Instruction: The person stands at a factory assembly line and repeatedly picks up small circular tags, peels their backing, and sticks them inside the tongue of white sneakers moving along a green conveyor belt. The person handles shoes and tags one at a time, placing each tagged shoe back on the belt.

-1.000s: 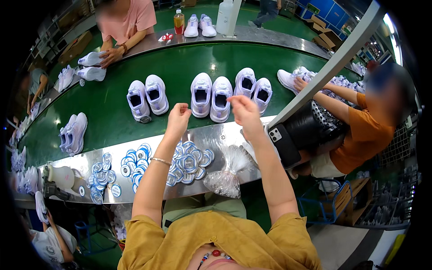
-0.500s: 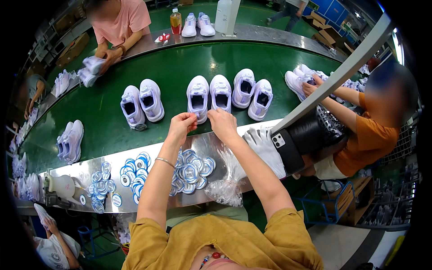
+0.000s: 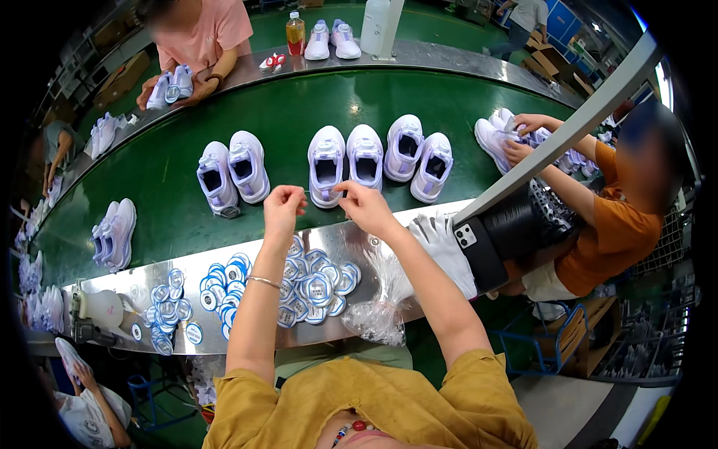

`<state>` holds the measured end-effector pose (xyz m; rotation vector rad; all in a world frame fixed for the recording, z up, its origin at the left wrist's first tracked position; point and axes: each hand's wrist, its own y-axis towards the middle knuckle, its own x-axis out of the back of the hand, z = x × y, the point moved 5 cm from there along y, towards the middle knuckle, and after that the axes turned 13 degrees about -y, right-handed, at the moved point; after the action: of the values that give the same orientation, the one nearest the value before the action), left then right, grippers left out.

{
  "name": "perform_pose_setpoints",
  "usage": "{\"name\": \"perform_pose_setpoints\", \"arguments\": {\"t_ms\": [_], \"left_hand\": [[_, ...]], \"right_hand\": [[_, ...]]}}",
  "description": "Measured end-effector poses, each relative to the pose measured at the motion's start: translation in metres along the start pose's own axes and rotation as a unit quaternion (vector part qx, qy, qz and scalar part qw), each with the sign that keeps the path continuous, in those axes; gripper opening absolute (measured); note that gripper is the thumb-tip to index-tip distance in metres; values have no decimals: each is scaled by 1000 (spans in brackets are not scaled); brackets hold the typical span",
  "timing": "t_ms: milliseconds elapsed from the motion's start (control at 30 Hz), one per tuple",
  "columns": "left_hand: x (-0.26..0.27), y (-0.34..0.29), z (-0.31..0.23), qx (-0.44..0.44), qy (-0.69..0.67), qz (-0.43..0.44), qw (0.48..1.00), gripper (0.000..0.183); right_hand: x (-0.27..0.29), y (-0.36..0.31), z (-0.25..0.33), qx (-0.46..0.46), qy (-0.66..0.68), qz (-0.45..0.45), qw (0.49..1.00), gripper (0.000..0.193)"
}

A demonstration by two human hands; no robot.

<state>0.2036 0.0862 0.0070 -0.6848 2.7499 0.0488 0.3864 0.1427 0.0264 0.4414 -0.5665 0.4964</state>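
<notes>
Mustard cloth covers my upper arms, and past it runs the steel ledge (image 3: pixel 254 337). Near its edge sits one clear plastic bag (image 3: pixel 378 322) with pale strands fanning from its neck. Three heaps of round white tags (image 3: pixel 318 288) lie to its left, overlapping too much to count, plus two single tags; each is ringed in blue, with print too small to read. White gloves (image 3: pixel 441 254) and one black phone (image 3: pixel 477 258) lie to the right.

My left hand (image 3: pixel 284 213) has its fingers drawn narrow, and my right hand (image 3: pixel 363 209) is half curled, its tips by a shoe's heel; I cannot tell whether either pinches something thin.

Beyond them on the green belt (image 3: pixel 299 97) stand three pairs of white-and-lilac shoes (image 3: pixel 365 153), toes away from me, with a fourth pair farther left. One round tag (image 3: pixel 229 212) rests at the left trio-pair's heel.

Across, the far ledge bears two more shoes (image 3: pixel 317 40), one amber drink bottle (image 3: pixel 295 34), red-handled scissors (image 3: pixel 273 62) and one white bottle (image 3: pixel 374 28) marked with dark writing.
</notes>
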Motion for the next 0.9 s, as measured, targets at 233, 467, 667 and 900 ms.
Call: {"name": "perform_pose_setpoints", "arguments": {"t_ms": [233,467,667,900], "left_hand": [[-36,-14,-32,-63,-10,90,994,8],[-37,-21,-18,-24,2,114,993,7],[-41,-16,-10,-77,96,101,987,5],[-28,-9,-22,-51,41,61,996,9]], "right_hand": [[10,-12,-3,-116,272,71,952,12],[3,-14,-8,-88,297,47,950,19],[-11,4,-5,-104,272,-13,957,10],[6,1,41,134,-167,-269,939,3]]}}
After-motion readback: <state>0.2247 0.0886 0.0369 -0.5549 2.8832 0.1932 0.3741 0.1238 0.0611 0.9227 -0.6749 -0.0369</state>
